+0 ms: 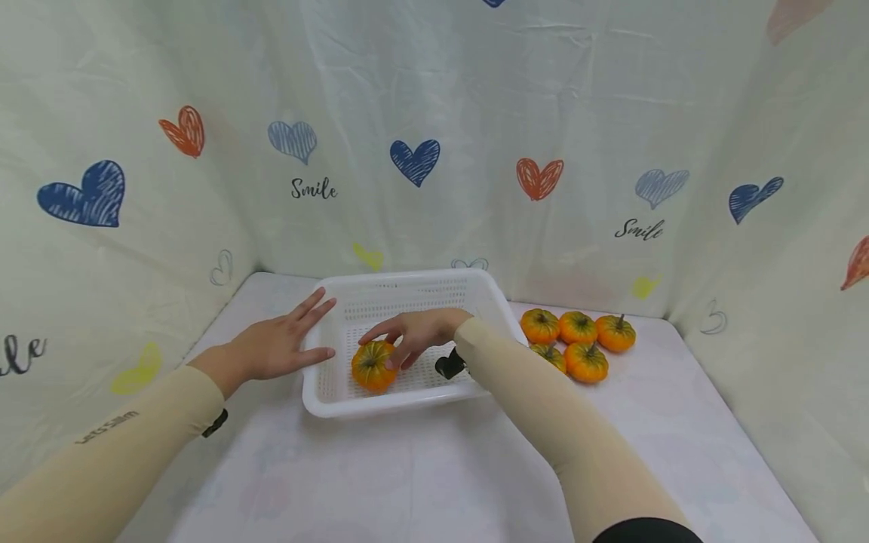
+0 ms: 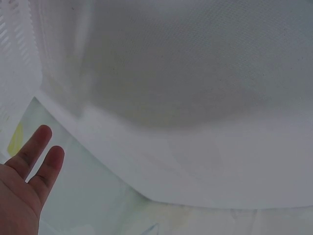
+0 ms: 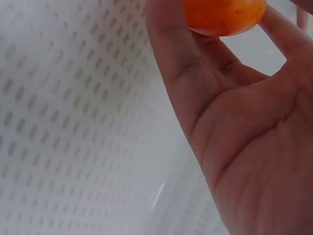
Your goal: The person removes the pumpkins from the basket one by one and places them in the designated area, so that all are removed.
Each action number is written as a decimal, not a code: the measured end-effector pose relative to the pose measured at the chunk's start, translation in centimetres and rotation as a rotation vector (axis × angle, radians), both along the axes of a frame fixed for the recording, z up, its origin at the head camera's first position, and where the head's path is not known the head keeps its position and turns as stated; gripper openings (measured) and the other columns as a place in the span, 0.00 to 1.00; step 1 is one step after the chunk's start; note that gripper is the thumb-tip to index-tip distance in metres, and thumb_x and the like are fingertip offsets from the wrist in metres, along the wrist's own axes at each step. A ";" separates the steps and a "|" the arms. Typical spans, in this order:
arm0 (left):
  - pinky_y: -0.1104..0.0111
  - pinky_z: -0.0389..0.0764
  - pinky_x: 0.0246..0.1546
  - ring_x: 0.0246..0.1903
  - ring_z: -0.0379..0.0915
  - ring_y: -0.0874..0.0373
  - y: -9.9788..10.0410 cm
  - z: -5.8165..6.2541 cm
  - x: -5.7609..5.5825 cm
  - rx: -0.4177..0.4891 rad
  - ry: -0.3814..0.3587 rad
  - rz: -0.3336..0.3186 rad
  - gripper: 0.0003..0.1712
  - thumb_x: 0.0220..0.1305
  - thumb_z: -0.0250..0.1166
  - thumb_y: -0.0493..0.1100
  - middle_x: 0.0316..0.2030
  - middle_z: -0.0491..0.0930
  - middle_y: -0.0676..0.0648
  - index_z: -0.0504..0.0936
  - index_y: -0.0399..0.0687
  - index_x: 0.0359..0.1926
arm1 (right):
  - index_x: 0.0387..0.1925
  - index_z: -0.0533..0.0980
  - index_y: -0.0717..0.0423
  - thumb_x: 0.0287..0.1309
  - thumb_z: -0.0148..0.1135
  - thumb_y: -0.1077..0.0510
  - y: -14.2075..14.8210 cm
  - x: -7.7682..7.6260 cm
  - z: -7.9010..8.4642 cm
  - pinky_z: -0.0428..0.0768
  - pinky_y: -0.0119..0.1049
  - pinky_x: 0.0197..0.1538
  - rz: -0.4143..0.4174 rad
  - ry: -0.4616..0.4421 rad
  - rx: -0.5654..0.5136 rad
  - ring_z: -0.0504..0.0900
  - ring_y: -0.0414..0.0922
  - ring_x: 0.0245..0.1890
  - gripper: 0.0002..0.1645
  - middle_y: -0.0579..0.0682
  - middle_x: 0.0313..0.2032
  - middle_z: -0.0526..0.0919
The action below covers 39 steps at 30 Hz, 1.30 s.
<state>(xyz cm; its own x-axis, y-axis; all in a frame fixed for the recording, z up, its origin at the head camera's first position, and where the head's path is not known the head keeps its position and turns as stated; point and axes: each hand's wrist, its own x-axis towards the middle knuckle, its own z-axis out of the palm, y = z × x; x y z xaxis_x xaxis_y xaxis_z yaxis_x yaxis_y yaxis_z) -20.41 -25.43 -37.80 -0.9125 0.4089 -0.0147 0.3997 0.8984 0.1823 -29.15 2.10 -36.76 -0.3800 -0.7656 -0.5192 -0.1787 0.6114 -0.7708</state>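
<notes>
A small orange pumpkin [image 1: 373,366] with green streaks is in the left part of a white perforated plastic basket [image 1: 400,403]. My right hand [image 1: 421,332] reaches into the basket and holds the pumpkin, fingers on its far side and thumb on its near right side. The right wrist view shows the orange skin [image 3: 225,17] between the fingers and thumb, above the slotted basket surface [image 3: 73,122]. At the basket's left rim, my left hand [image 1: 274,345] lies with fingers straight and spread. Two of its straight fingers [image 2: 48,169] show in the left wrist view.
Several more small pumpkins [image 1: 587,363] sit in two rows on the white-covered table [image 1: 421,467], just right of the basket. A hanging cloth [image 1: 475,98] printed with hearts stands behind and at both sides.
</notes>
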 end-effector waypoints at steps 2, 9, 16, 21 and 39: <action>0.41 0.74 0.54 0.62 0.68 0.34 0.0 0.0 0.0 0.000 0.002 0.000 0.52 0.67 0.48 0.75 0.79 0.34 0.43 0.44 0.53 0.80 | 0.67 0.72 0.35 0.60 0.67 0.63 0.6 -0.4 0.4 0.81 0.40 0.53 -0.025 0.007 -0.010 0.73 0.43 0.59 0.36 0.43 0.63 0.71; 0.42 0.75 0.54 0.62 0.68 0.33 0.0 0.1 0.1 -0.005 -0.013 -0.003 0.53 0.67 0.47 0.76 0.79 0.34 0.42 0.43 0.53 0.80 | 0.73 0.66 0.37 0.64 0.66 0.59 2.9 -1.0 1.7 0.80 0.43 0.55 -0.082 0.003 -0.069 0.74 0.45 0.61 0.39 0.45 0.67 0.68; 0.41 0.74 0.55 0.63 0.67 0.33 0.0 -0.1 0.1 -0.003 -0.015 -0.008 0.53 0.67 0.47 0.76 0.79 0.34 0.42 0.42 0.52 0.80 | 0.74 0.62 0.37 0.64 0.65 0.58 5.7 -1.1 3.2 0.80 0.44 0.55 -0.114 0.019 -0.151 0.76 0.49 0.59 0.40 0.48 0.65 0.70; 0.41 0.74 0.54 0.63 0.67 0.33 0.0 0.0 0.1 0.005 -0.006 -0.019 0.53 0.68 0.48 0.74 0.79 0.34 0.42 0.43 0.51 0.80 | 0.75 0.60 0.41 0.65 0.63 0.60 8.4 -1.1 4.5 0.77 0.49 0.58 -0.163 0.061 -0.208 0.77 0.52 0.58 0.41 0.51 0.65 0.70; 0.43 0.78 0.47 0.58 0.72 0.33 -0.1 0.0 0.0 0.003 0.057 -0.039 0.51 0.68 0.51 0.71 0.79 0.37 0.41 0.45 0.49 0.79 | 0.77 0.55 0.32 0.70 0.58 0.55 24.3 2.1 8.0 0.70 0.56 0.63 -0.486 0.208 -0.269 0.72 0.59 0.63 0.40 0.50 0.75 0.55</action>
<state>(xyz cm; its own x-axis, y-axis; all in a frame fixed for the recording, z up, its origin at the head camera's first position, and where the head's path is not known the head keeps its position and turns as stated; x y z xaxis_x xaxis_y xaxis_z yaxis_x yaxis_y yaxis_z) -20.41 -25.55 -37.78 -0.8952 0.4440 0.0377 0.4440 0.8815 0.1606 -27.02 26.42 -28.77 -0.7929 -0.5729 -0.2076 -0.0916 0.4488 -0.8889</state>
